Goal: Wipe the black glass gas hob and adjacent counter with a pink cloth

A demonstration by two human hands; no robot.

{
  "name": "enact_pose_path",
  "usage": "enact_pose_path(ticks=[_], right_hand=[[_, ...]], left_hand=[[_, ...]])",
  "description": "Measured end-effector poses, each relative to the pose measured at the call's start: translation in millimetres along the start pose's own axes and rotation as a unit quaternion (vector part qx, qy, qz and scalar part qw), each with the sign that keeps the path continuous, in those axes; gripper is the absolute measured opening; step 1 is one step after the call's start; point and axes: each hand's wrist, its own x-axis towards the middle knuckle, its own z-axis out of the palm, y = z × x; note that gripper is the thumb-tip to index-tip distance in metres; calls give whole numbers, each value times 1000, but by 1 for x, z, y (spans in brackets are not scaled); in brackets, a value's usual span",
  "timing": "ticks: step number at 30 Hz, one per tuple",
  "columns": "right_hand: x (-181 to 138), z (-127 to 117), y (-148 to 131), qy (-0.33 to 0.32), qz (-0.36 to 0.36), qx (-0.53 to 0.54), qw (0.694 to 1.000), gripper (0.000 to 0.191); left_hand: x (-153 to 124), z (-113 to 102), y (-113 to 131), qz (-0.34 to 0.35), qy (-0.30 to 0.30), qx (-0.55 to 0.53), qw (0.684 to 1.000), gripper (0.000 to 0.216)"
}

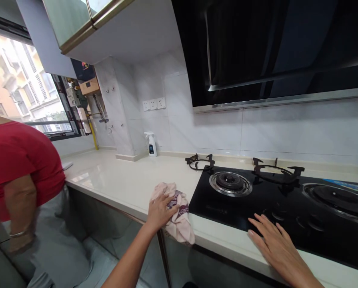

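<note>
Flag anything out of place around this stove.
Two black, ring-shaped metal pan supports look displaced: one sits behind the left silver-rimmed burner, mostly over the cream countertop; the other is at the back of the black glass hob. Neither is centred over a burner.

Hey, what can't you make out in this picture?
All in the head view:
Counter beneath the pink cloth: hidden by the cloth and left hand.
Fine print on the spray bottle: too small.
Head of the person in red: cut off by the left edge.
Right burner: partly cut by the right edge.
</note>
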Motion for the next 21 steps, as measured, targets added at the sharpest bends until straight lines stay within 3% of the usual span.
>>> enact_pose_path(ticks=[4,8,15,21], right_hand=[[2,-3,-4,-18,6,-1,1000,66],[3,-3,-6,-21,9,0,1000,67],[2,5,-4,10,-1,-3,1000,68],[2,2,-6,21,-11,-2,1000,67]], left_hand=[[7,-10,-27,-79,11,32,996,41],[0,-11,-13,-115,30,31,992,41],[-52,13,65,16,127,-55,990,34],[-76,16,139,117,111,-120,980,35]])
